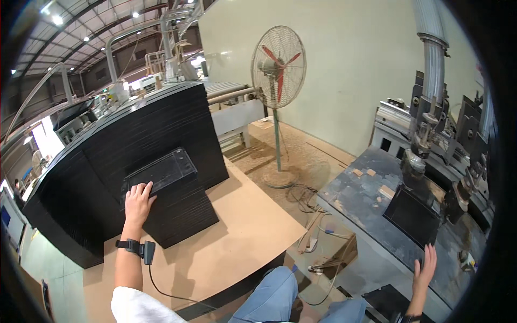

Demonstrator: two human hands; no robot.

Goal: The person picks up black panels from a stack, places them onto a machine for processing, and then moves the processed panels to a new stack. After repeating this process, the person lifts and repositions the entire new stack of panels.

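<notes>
My left hand [139, 203] rests at the near left edge of a short stack of black panels [180, 207]. Its fingers lie over the top panel [161, 169] and the thumb points to the side. On the right, a single black panel [412, 216] lies on a grey machine table [358, 207], below the drilling heads [416, 161]. Beside this panel's near corner is my right hand [425, 267], its fingers stretched out and nothing in its grasp. I cannot tell whether the fingertips touch the panel.
Tall stacks of black panels [75, 199] stand behind the short one on a brown board [253, 215]. A pedestal fan [278, 67] rises from the dusty floor by the wall. Cables [304, 199] and another dark panel [385, 301] lie low between the two work surfaces.
</notes>
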